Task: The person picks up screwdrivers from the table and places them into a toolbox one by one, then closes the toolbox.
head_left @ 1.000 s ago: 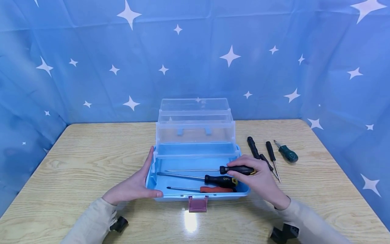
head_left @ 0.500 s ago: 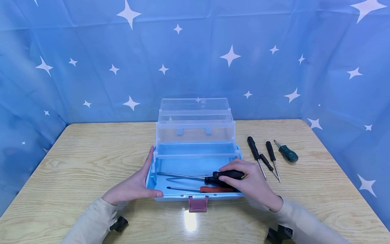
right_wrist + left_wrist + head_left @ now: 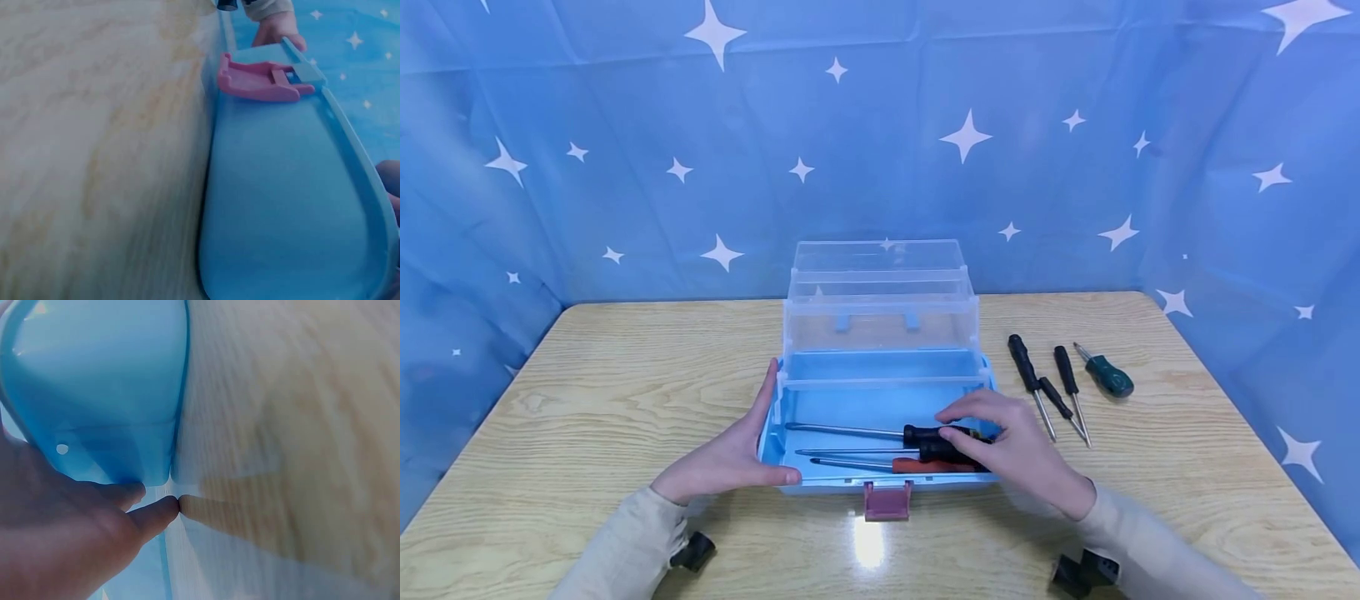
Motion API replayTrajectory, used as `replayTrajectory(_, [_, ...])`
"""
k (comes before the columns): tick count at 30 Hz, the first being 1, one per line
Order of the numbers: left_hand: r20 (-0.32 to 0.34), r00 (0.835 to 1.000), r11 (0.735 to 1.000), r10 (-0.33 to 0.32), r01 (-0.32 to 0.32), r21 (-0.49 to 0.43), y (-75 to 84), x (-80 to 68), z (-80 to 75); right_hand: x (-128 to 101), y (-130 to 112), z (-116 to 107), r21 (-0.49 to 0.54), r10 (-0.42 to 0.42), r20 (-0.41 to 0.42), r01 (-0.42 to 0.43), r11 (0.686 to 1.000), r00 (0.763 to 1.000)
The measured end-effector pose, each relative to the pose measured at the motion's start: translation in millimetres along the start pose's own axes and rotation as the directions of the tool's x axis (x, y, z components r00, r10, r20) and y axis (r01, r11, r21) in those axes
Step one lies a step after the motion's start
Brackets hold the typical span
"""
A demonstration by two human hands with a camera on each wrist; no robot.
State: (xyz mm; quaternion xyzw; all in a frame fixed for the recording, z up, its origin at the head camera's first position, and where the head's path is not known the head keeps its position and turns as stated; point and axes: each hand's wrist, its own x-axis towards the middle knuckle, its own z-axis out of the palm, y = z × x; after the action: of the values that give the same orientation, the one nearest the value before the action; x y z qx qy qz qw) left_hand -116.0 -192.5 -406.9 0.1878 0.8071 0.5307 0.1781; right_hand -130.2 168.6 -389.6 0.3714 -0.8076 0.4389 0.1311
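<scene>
Two hands work at the blue toolbox (image 3: 880,392) in the middle of the bench (image 3: 587,375). The left hand (image 3: 730,458) lies flat against the box's left end wall, fingers straight and together, thumb along the front lower edge; it steadies the box and grips nothing. The right hand (image 3: 1015,446) reaches over the box's right end, fingers curved over the handle of a black screwdriver (image 3: 940,435) that lies inside; whether they pinch it or merely rest on it, I cannot tell. Two more screwdrivers lie in the tray in front of it: another black-handled one (image 3: 943,452) and a red-handled one (image 3: 925,466), all with shafts pointing left.

Half a second ago the right hand held the black screwdriver slightly above and across the others; a full second ago it was higher, near the middle of the tray. Now the tool sits down among them, and the hand has spread a little. The left hand has not shifted.

Only the head view shows the clear lid (image 3: 880,292) standing open and four small screwdrivers (image 3: 1060,379) lying to the right on the bench. From the left wrist, the fingertips (image 3: 159,509) appear pressed at the box's corner where it meets the wood. From the right wrist, the pink latch (image 3: 256,81) on the front wall is seen, with the left hand beyond.
</scene>
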Motion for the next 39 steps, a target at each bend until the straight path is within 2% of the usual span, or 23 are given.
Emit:
replayTrajectory(5, [0.0, 1.0, 1.0, -0.001, 0.001, -0.014, -0.9, 0.5, 0.6, -0.4, 5.3, -15.8, 0.011, 0.008, -0.032, -0.008, 1.0, 0.999])
replayTrajectory(12, [0.007, 1.0, 0.999, -0.003, 0.003, -0.036, 0.7, 0.3, 0.0, -4.3, 11.9, -33.1, -0.04, 0.018, -0.095, -0.022, 0.999, 0.995])
replayTrajectory(30, [0.004, 1.0, 0.999, -0.005, 0.005, -0.032, 0.2, -0.1, 0.5, -11.3, 18.8, -45.9, -0.082, 0.107, -0.095, -0.114, 0.99, 0.99])
replayTrajectory(39, [0.001, 1.0, 1.0, 0.001, -0.001, -0.016, 0.2, 0.0, 0.5, -14.6, 30.6, -54.7, -0.115, 0.17, -0.106, -0.182, 0.977, 0.98])
